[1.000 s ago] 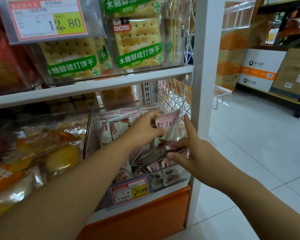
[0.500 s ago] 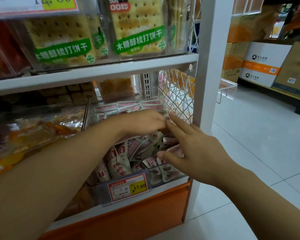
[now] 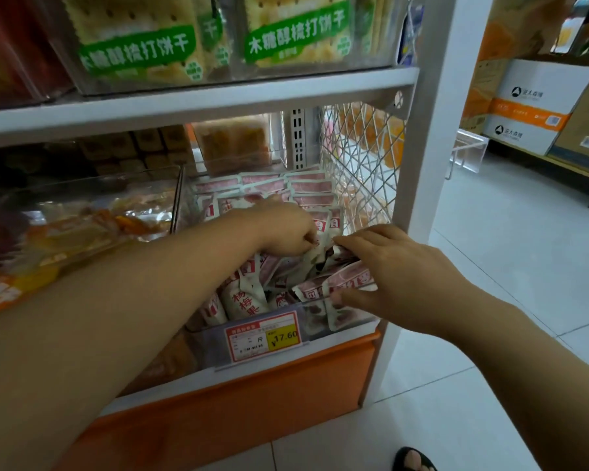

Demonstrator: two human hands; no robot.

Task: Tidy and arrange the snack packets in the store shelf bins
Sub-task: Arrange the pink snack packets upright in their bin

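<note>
A clear plastic bin (image 3: 354,322) on the lower shelf holds several pink-and-white snack packets (image 3: 245,300). At its back, packets stand in neat rows (image 3: 306,186); at the front they lie jumbled. My left hand (image 3: 286,229) reaches into the middle of the bin with fingers curled down onto a packet. My right hand (image 3: 398,277) is at the bin's front right and pinches a pink packet (image 3: 347,278) between thumb and fingers. The fingertips of both hands are partly buried among the packets.
A price tag (image 3: 264,336) reading 17.60 hangs on the bin front. A bin of orange-wrapped cakes (image 3: 75,226) sits to the left. Cracker packs (image 3: 136,45) fill the shelf above. A white wire mesh side panel (image 3: 361,158) and post (image 3: 436,130) close the right. Cartons (image 3: 531,107) stand across the aisle.
Both hands have dropped lower into the jumbled packets at the front of the bin. The packet my left hand held upright a second ago now stands at the back.
</note>
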